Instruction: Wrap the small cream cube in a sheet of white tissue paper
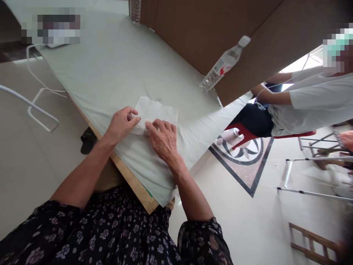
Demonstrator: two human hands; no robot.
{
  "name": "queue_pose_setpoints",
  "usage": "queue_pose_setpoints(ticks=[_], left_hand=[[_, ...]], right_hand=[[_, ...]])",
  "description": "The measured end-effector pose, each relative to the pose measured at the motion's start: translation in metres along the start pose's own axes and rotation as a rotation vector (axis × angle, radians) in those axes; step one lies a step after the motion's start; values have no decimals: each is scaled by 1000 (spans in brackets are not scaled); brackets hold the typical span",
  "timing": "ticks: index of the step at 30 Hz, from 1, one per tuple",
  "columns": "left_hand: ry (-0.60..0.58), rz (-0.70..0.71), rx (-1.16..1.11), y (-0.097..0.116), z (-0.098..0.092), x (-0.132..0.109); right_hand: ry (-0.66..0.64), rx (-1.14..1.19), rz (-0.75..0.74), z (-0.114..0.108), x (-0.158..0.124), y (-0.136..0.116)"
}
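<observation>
A thin white sheet that looks like tissue paper (157, 109) lies on the cloth-covered table, its near edge folded or rolled over. My left hand (122, 122) grips the left end of that edge, thumb and forefinger close together. My right hand (164, 138) has its thumb on the near edge and its bent fingers over the right part of the sheet. Both hands are closed on the sheet, a short way apart. What lies under the fingers is hidden.
A brown cardboard box (190, 33) stands on the pale tablecloth (110, 55), with a clear plastic bottle (223, 66) leaning by its corner. Another bottle (135, 11) is at the back. A seated person (298, 99) is on the right. White cables (41, 77) hang at left.
</observation>
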State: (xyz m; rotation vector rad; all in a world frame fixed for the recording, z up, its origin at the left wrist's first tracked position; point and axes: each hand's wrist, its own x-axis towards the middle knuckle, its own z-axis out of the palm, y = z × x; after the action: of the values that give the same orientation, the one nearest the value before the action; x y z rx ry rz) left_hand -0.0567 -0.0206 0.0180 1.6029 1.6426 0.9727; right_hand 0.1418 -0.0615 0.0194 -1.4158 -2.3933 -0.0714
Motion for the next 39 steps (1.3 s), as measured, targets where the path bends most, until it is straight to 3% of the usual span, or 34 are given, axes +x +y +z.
queue_pose_setpoints(ticks=[6, 12, 17, 20, 23, 27, 31, 35, 39], left_hand=[[132, -19, 196, -3, -2, -3], [21, -118, 331, -10, -18, -3], [42, -60, 398, -20, -7, 11], [8, -32, 434, -14, -4, 15], [-112, -98, 462, 2, -8, 12], [-101, -116, 348, 22, -9, 3], [-61, -109, 141, 30, 2, -2], [-100, -112, -40, 32, 15, -2], [-193, -126, -181, 35, 12, -5]], right_hand=[[-39, -134, -95, -5, 6, 2], [-89, -135, -141, -13, 16, 4], [-137, -168, -192, -20, 25, 5], [-180, -169, -193, -24, 29, 5], [-215, -171, -186, -28, 30, 3], [-228, -175, -172, -31, 30, 1], [-227, -113, -130, -29, 32, 1], [-235, -26, -67, -28, 32, 3], [-226, 51, -35, -29, 30, 4]])
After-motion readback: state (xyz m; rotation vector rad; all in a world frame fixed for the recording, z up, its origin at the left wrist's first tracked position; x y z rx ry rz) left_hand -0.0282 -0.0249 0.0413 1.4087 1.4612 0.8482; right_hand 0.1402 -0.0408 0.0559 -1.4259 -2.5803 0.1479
